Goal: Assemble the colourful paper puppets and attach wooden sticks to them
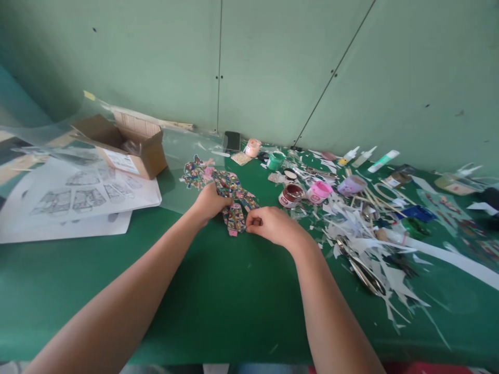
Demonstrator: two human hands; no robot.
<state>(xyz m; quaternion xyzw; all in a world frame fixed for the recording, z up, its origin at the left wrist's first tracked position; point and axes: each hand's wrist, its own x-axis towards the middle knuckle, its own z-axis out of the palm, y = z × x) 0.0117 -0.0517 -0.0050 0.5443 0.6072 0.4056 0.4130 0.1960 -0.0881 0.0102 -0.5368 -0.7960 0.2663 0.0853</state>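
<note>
A flat, many-coloured patterned cut-out (235, 200) lies on the green table (218, 291), stretching away toward the wall. My left hand (210, 201) rests closed on its left side, fingers curled over the edge. My right hand (271, 224) pinches the near end of the cut-out between thumb and fingers. A second patterned piece (196, 172) lies just beyond, partly on a clear plastic sheet (183, 156).
An open cardboard box (128, 144) and printed white sheets (74, 197) lie at the left. At the right stand small paint pots (291, 195), glue bottles (362, 156), sticks, scissors (362, 270) and several white paper scraps (390, 259). A green wall rises behind.
</note>
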